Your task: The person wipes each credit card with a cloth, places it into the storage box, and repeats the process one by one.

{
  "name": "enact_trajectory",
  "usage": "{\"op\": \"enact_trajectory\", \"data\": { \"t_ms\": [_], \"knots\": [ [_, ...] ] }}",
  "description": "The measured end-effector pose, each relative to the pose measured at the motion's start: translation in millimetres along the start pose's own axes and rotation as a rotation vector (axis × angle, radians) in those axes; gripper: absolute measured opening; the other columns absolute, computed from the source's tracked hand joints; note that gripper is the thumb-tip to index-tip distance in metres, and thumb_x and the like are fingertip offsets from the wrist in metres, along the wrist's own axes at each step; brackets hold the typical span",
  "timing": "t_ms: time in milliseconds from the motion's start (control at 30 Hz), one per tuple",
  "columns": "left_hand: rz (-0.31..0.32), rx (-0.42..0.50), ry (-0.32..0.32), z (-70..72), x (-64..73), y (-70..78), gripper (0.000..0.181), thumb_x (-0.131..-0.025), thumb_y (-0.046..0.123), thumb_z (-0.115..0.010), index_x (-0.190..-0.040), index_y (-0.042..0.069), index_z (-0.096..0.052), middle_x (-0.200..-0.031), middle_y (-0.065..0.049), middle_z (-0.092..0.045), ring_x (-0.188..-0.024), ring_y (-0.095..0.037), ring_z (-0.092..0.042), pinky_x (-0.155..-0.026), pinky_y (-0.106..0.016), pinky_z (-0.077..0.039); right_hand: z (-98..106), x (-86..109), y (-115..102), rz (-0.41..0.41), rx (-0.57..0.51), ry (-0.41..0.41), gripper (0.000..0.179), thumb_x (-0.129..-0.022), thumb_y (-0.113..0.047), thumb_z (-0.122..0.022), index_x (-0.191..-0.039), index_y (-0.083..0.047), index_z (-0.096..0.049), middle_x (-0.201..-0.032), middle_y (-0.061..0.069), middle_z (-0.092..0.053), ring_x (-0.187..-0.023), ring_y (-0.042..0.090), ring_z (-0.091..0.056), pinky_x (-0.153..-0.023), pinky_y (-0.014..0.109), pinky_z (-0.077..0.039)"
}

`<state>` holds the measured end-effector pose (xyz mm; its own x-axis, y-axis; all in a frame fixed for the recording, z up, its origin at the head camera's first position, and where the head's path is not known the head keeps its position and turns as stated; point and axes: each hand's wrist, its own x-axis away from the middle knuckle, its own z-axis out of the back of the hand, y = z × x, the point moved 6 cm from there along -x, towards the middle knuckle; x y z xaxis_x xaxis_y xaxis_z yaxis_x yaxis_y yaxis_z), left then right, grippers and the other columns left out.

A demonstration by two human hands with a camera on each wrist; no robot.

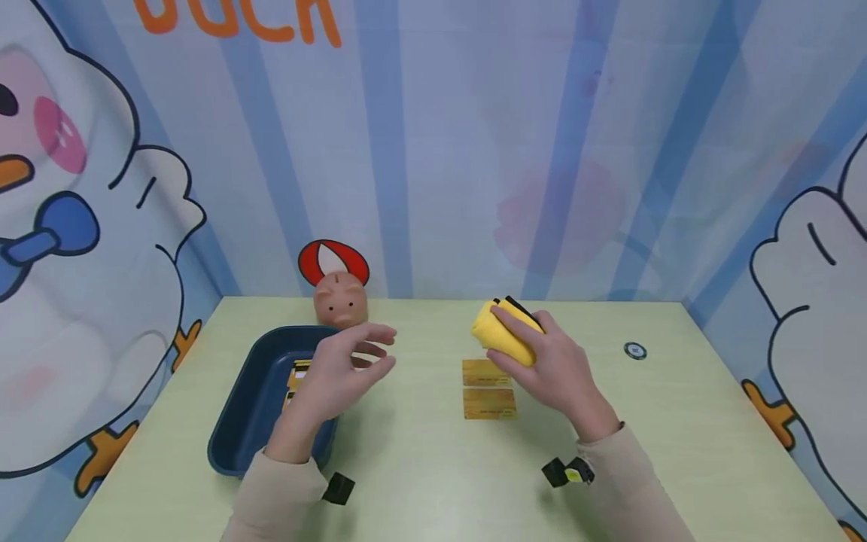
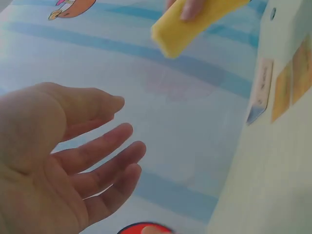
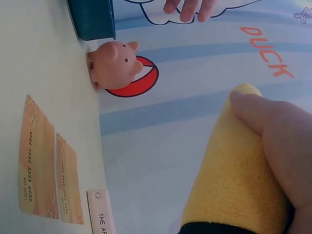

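Note:
My right hand point(image 1: 558, 365) grips a yellow fleecy cloth point(image 1: 504, 335) with black edging, bunched up and raised over the table. The thumb presses along its near side in the right wrist view. Below it, two gold cards point(image 1: 489, 403) lie one in front of the other. My left hand point(image 1: 345, 373) hovers over the right side of a dark blue tray point(image 1: 233, 421), fingers loosely bent and apart, holding nothing. Partly behind this hand, a yellow-and-black item point(image 1: 296, 376) lies in the tray.
A pink piggy bank point(image 1: 341, 299) stands behind the tray. At the right lies a round dark chip point(image 1: 635, 350). A pale pink lettered object point(image 3: 100, 214) lies beyond the cards, hidden in the head view. A printed curtain point(image 1: 447, 150) hangs behind the table.

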<state>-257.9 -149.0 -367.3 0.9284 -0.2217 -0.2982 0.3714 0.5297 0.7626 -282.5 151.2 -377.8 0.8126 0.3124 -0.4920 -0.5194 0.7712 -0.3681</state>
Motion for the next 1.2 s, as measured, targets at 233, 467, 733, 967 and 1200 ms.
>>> {"op": "enact_trajectory", "data": {
  "t_ms": [233,467,733,967,1200],
  "knots": [
    [-0.011,0.068,-0.154,-56.3,-15.3,-7.0,0.035,-0.094,0.010,-0.078,-0.129,0.012,-0.070,-0.121,-0.008,-0.073,-0.106,-0.031,-0.072,-0.091,-0.046,-0.062,3,-2.1,5,-0.021,0.018,-0.002,0.066,-0.094,-0.045,-0.077,-0.155,-0.034,-0.054,-0.102,0.012,-0.054,-0.069,0.018,-0.046,-0.052,0.031,-0.041],
    [0.046,0.025,-0.313,-111.4,-29.1,-26.9,0.039,-0.091,0.007,-0.081,-0.129,0.007,-0.069,-0.122,-0.010,-0.072,-0.107,-0.031,-0.071,-0.091,-0.045,-0.060,6,-2.5,6,-0.036,0.037,-0.006,0.066,-0.094,-0.046,-0.077,-0.155,-0.035,-0.053,-0.104,0.012,-0.054,-0.071,0.019,-0.048,-0.054,0.030,-0.042],
    [0.006,-0.085,-0.363,-152.4,-35.6,-32.8,0.041,-0.084,0.001,-0.085,-0.123,0.003,-0.072,-0.112,-0.008,-0.073,-0.092,-0.020,-0.066,-0.083,-0.032,-0.056,5,-0.8,8,-0.047,0.035,-0.010,0.066,-0.094,-0.046,-0.077,-0.155,-0.036,-0.054,-0.102,0.011,-0.053,-0.069,0.018,-0.047,-0.052,0.030,-0.042],
    [-0.029,-0.257,-0.349,-164.7,-38.0,-28.0,0.045,-0.082,0.013,-0.091,-0.122,0.005,-0.072,-0.107,-0.004,-0.072,-0.092,-0.016,-0.061,-0.084,-0.033,-0.054,4,-0.6,9,-0.043,0.035,-0.016,0.066,-0.094,-0.046,-0.077,-0.155,-0.036,-0.053,-0.104,0.012,-0.054,-0.069,0.018,-0.047,-0.052,0.030,-0.042],
    [0.004,-0.288,-0.367,-165.1,-36.1,-30.0,0.046,-0.082,0.014,-0.090,-0.124,0.009,-0.072,-0.108,-0.003,-0.070,-0.094,-0.017,-0.059,-0.087,-0.034,-0.052,3,-0.9,8,-0.041,0.032,-0.016,0.067,-0.094,-0.046,-0.078,-0.155,-0.035,-0.053,-0.104,0.012,-0.055,-0.070,0.018,-0.047,-0.053,0.030,-0.042]
  ]
}}
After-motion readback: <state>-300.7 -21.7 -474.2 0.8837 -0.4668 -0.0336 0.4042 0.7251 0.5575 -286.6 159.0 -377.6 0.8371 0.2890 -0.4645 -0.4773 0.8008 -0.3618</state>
